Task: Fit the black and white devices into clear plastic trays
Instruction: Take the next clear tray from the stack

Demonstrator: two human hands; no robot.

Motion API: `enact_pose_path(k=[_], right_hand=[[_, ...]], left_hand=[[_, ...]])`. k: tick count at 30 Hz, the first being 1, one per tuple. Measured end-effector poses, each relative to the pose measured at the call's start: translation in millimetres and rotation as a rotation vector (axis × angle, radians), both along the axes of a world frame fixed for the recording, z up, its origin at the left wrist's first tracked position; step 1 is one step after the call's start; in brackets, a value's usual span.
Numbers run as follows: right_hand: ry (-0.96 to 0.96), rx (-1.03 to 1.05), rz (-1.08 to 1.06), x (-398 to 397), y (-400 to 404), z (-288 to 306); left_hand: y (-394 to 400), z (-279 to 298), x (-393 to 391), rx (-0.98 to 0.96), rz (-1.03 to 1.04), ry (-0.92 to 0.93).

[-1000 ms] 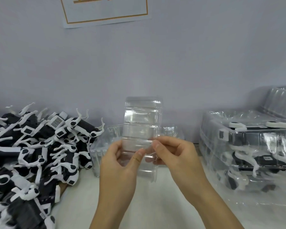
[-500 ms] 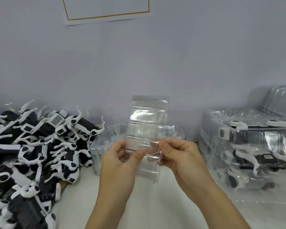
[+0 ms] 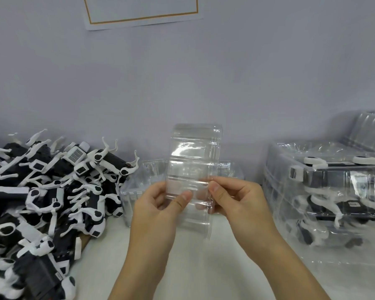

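Note:
A clear plastic tray (image 3: 193,156) stands upright in the air at the centre, held between both hands. My left hand (image 3: 158,204) pinches its lower left edge with the thumb across the front. My right hand (image 3: 238,198) pinches its lower right edge. The tray holds no device. A big heap of black and white devices (image 3: 45,191) covers the table on the left. Filled clear trays (image 3: 334,191) with devices inside are stacked on the right.
A stack of empty clear trays (image 3: 139,187) sits on the white table (image 3: 204,267) just behind my hands, against the grey wall. A paper notice (image 3: 143,9) hangs on the wall above. More clear trays (image 3: 370,131) lie at the far right.
The tray has tilted and shifted slightly to the right between my hands. Both hands keep their grip on its lower part.

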State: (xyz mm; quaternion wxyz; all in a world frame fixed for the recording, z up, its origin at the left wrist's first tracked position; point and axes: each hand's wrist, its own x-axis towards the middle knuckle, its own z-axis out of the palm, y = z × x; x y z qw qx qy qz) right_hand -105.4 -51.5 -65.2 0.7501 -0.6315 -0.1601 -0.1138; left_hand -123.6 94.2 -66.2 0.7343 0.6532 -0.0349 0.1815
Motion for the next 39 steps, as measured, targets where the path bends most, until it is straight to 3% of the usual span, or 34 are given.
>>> enact_pose_path(k=[5,15,22,28,34,39], right_hand=[[-0.056,-0.088,-0.036,-2.3,3.9,2.6],[-0.119,-0.067,-0.119,-5.3,15.1,1.8],[-0.111,-0.063,-0.188,-3.8,6.7,1.3],[-0.014,0.108,-0.297,4.2,-9.7,-1.5],[0.157,0.385,-0.279,12.4,-6.6,7.0],[0.266,0.575,-0.306,53.5,11.4,24.9]], left_hand=[[3.5,-0.8,1.1,0.036,0.043,0.001],[10.8,2.1,1.3,0.119,0.234,-0.084],[32.8,0.8,5.6,0.054,0.287,-0.093],[58.5,2.4,3.3,-0.112,0.384,-0.073],[59.3,-0.9,2.2,0.02,0.454,0.042],[65.9,-1.8,5.2,-0.12,0.381,0.037]])
